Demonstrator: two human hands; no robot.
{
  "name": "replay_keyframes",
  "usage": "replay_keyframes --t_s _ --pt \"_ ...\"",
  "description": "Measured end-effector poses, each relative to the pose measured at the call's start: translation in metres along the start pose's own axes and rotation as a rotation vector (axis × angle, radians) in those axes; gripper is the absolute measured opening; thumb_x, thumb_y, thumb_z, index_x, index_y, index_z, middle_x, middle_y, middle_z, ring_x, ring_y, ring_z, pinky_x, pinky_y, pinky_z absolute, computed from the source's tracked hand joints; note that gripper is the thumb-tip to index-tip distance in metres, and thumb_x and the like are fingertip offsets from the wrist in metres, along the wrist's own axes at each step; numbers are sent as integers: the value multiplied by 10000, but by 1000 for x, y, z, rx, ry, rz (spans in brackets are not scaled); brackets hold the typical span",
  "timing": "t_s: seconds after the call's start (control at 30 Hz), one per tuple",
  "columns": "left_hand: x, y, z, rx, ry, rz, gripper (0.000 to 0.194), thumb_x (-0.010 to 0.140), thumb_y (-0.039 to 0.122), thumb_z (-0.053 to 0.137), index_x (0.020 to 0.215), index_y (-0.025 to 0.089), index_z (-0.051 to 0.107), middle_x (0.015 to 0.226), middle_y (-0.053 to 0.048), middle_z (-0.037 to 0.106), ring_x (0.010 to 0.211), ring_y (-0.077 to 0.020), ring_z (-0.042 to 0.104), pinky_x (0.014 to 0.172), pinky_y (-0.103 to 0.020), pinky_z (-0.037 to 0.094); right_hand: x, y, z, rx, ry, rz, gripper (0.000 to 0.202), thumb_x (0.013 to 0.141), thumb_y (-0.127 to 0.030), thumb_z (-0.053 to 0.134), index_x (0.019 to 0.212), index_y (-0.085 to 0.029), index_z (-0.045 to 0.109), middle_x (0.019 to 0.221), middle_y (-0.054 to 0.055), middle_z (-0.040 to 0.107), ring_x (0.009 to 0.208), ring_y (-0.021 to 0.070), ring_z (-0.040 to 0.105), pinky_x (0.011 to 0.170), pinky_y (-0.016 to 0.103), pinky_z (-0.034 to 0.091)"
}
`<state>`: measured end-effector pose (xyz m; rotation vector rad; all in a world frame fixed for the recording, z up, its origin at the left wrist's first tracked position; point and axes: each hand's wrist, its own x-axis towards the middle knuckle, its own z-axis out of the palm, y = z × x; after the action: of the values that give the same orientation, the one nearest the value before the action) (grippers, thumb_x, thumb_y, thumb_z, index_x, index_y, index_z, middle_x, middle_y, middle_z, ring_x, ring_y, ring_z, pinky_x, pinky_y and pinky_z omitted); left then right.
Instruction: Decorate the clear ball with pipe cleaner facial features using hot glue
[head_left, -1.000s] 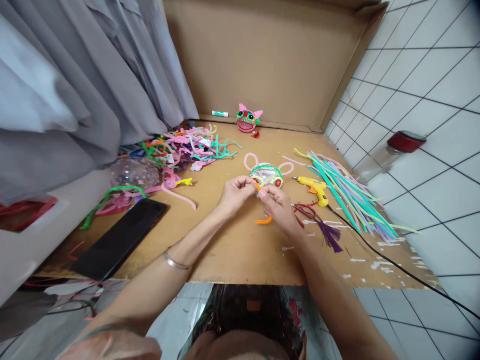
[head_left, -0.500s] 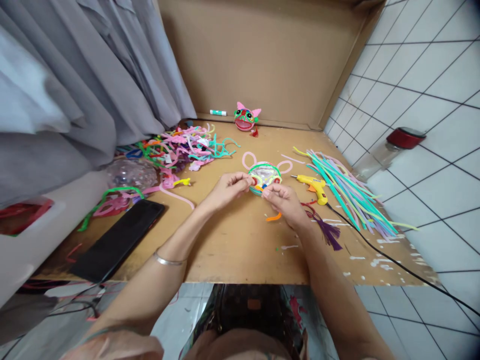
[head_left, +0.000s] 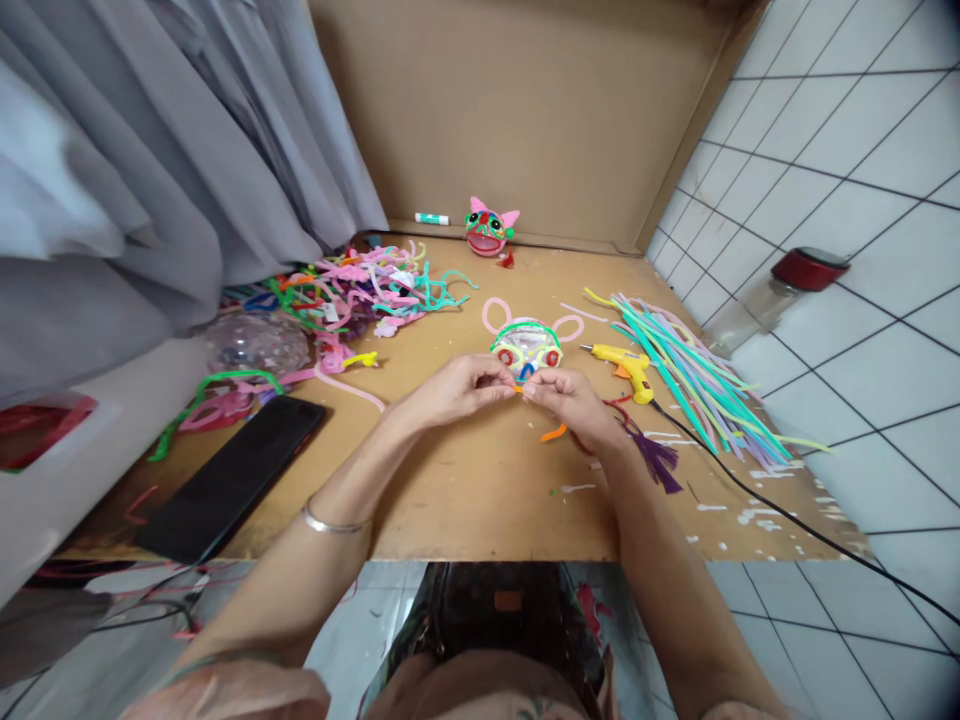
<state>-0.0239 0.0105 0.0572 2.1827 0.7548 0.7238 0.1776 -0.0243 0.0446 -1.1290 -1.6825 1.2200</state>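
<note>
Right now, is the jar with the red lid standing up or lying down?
Lying down. The jar rests on its side on the tiled floor beside the board, its red lid pointing sideways.

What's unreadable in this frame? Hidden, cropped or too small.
Head view only:
- Orange pipe cleaner: middle hidden under the right hand; left hand covers the other end.
- Glue gun cord: cut off by the right edge.
- Far figure: details too small.

No readable text, labels, numbers anywhere.
</note>
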Motion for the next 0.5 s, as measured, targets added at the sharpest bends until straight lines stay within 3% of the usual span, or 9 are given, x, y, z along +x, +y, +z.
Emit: replay_keyframes --t_s 0.13,0.23,0.4,0.5 --pt "-1 1 5 49 -76 11 195 857 262 527 772 135 649 713 -14 611 659 -115 515 649 -231 382 0 0 -2 -59 -56 4 304 754 -449 591 664 -159 560 593 -55 397 567 77 328 540 225 239" --pt "0 2 10 35 -41 0 224 862 275 517 726 134 625 646 10 543 608 -100 448 611 -224 344 0 0 -3 -41 -24 -2 309 755 -454 602 671 -160 558 609 -50 412 572 80 339 545 226 258" --pt "5 -3 26 -169 290 -99 255 815 355 583 688 138 626 598 27 486 568 -91 376 565 -229 288 0 2 -1 -2 86 -41 315 837 -491 523 752 -187 532 578 -70 342 510 80 284 504 222 240" --pt "9 -6 37 -429 465 -169 289 748 417 651 663 142 618 578 32 487 543 -85 365 545 -229 277 1 3 12 -232 206 -154 298 906 -440 427 771 -194 527 602 -39 412 542 103 363 546 234 291"
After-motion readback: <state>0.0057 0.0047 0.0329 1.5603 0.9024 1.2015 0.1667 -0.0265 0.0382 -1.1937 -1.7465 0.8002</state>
